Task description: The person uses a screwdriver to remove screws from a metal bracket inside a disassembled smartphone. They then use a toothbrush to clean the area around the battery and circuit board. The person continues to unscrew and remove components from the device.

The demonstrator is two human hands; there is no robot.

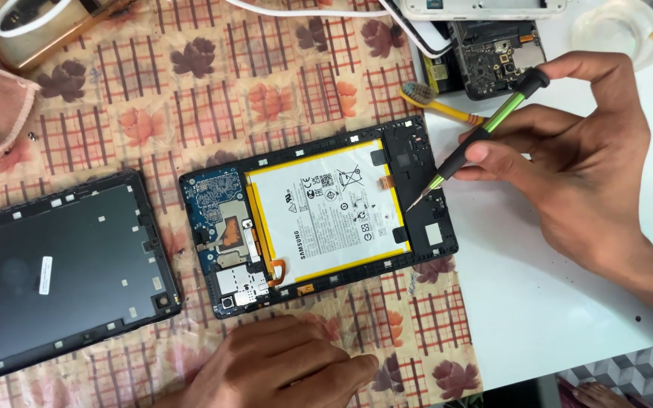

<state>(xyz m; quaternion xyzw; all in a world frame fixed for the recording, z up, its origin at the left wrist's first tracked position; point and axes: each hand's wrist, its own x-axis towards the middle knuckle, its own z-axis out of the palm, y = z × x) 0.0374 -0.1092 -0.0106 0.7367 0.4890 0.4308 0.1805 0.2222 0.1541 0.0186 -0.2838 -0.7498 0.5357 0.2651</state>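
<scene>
Head camera looks steeply down (close) onto the table [568, 302]

Open white tabletop [538, 302] beside tablet [319, 211]

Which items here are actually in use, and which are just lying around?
In use:
- opened tablet, back off, battery showing
- screwdriver in the right hand, tip at the tablet's right edge
- left hand resting on the cloth below the tablet

Lying about:
- removed back cover
- toothbrush
- opened phone
- white cable

Bright, even light, soft shadows, sharp focus, glare on white tabletop [538, 302]
</scene>
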